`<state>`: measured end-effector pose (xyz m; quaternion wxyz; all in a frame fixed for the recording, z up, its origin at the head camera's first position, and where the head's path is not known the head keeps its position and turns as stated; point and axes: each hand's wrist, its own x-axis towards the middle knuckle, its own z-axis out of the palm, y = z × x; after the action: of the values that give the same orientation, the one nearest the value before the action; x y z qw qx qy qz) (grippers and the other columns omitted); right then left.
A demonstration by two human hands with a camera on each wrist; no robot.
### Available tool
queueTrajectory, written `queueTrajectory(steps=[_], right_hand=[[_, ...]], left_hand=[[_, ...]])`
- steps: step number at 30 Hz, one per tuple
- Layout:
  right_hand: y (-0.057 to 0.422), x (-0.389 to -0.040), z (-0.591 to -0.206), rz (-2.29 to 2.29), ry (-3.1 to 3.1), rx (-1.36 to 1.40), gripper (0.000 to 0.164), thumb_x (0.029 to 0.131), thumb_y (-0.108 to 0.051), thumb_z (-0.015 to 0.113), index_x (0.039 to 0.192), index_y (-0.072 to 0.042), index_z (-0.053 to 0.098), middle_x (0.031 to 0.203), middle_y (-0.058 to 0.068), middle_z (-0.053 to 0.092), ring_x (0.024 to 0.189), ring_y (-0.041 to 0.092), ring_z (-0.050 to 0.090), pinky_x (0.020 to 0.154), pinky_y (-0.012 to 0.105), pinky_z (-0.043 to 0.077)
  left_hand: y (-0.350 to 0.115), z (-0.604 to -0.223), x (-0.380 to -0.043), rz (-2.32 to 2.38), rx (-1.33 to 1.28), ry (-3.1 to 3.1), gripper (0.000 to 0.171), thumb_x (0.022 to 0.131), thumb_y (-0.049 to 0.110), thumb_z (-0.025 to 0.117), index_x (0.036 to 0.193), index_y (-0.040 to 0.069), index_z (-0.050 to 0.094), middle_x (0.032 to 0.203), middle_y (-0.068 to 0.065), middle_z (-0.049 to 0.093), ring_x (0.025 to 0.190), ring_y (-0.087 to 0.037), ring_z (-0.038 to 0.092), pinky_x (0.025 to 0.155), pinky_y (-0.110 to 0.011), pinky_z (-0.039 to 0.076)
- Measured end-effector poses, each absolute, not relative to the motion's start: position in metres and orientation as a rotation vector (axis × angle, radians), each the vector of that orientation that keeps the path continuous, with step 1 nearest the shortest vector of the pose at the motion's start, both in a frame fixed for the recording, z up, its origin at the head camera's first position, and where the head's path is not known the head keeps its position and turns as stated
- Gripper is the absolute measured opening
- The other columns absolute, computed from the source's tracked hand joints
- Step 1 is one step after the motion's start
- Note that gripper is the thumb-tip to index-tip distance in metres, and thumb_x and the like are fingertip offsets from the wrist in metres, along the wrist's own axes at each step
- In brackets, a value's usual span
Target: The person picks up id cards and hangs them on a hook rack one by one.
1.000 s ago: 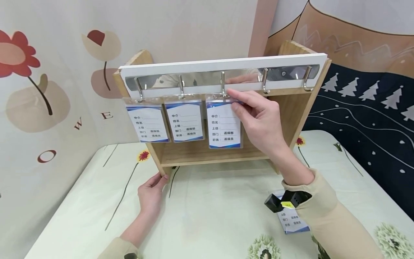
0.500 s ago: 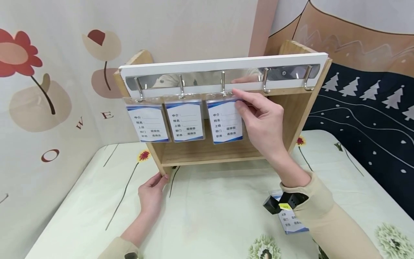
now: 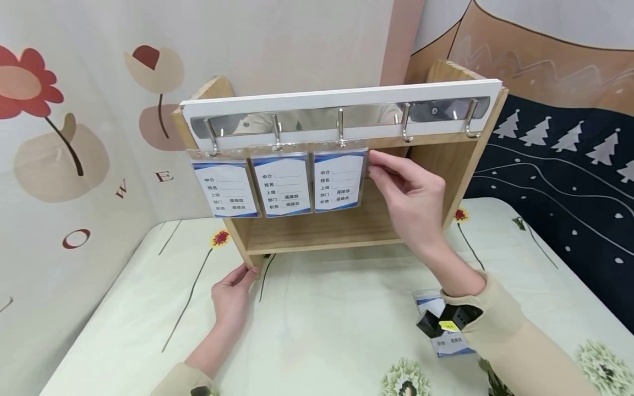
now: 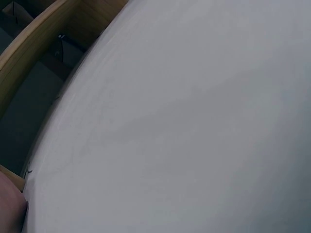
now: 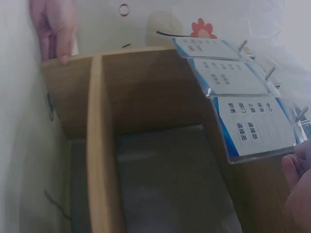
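My left hand (image 3: 230, 297) grips the lower front corner of a wooden shelf (image 3: 322, 236), also seen at the top left of the right wrist view. My right hand (image 3: 413, 198) is beside the third badge (image 3: 339, 179), with the index fingertip right at its upper right edge and the thumb apart from it. That badge hangs tilted from the middle hook (image 3: 340, 126). Two more badges, the left one (image 3: 225, 190) and the second one (image 3: 282, 184), hang from the hooks to its left. Each is a clear sleeve with a blue-and-white card.
Two hooks to the right, the fourth (image 3: 406, 124) and the end hook (image 3: 470, 118), carry nothing. Another badge (image 3: 452, 346) lies on the flowered tablecloth (image 3: 317, 330), partly under the right wrist's camera. Printed curtains (image 3: 307, 44) stand behind the shelf.
My right hand has moved right, off the third badge's face to its edge. The badge first tilted one way and now leans the other, its bottom swung left. My left hand stays put.
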<state>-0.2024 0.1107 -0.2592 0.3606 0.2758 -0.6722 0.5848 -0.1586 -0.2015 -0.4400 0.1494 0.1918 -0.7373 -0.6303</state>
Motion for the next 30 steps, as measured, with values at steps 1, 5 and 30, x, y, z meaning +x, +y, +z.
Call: queueTrajectory(steps=[1, 5, 30], right_hand=[[0.114, -0.202, -0.261, 1.502, -1.738, 0.714, 0.025, 0.09, 0.009, 0.073, 0.114, 0.002, 0.077, 0.109, 0.01, 0.077, 0.096, 0.015, 0.072, 0.088, 0.027, 0.058], [0.129, -0.198, -0.269, 1.499, -1.774, 0.735, 0.026, 0.088, 0.014, 0.072, 0.113, 0.006, 0.076, 0.108, 0.016, 0.076, 0.096, 0.012, 0.072, 0.088, 0.026, 0.058], [0.222, -0.163, -0.363, 1.515, -2.397, 0.475, 0.039, 0.096, -0.003, 0.072, 0.134, 0.001, 0.064, 0.116, 0.019, 0.072, 0.101, -0.002, 0.066, 0.089, 0.011, 0.05]], left_hand=[[-0.201, -0.44, -0.159, -1.814, 0.549, -2.118, 0.039, 0.097, 0.016, 0.073, 0.131, -0.002, 0.067, 0.126, -0.022, 0.066, 0.088, 0.012, 0.062, 0.08, -0.007, 0.05], [-0.201, -0.44, -0.159, -1.813, 0.548, -2.127, 0.04, 0.097, 0.018, 0.073, 0.132, -0.001, 0.067, 0.127, -0.021, 0.066, 0.092, 0.011, 0.062, 0.081, -0.006, 0.049], [-0.205, -0.44, -0.157, -1.817, 0.533, -2.133, 0.041, 0.098, 0.017, 0.072, 0.134, -0.001, 0.065, 0.129, -0.022, 0.065, 0.09, 0.014, 0.06, 0.081, -0.006, 0.049]])
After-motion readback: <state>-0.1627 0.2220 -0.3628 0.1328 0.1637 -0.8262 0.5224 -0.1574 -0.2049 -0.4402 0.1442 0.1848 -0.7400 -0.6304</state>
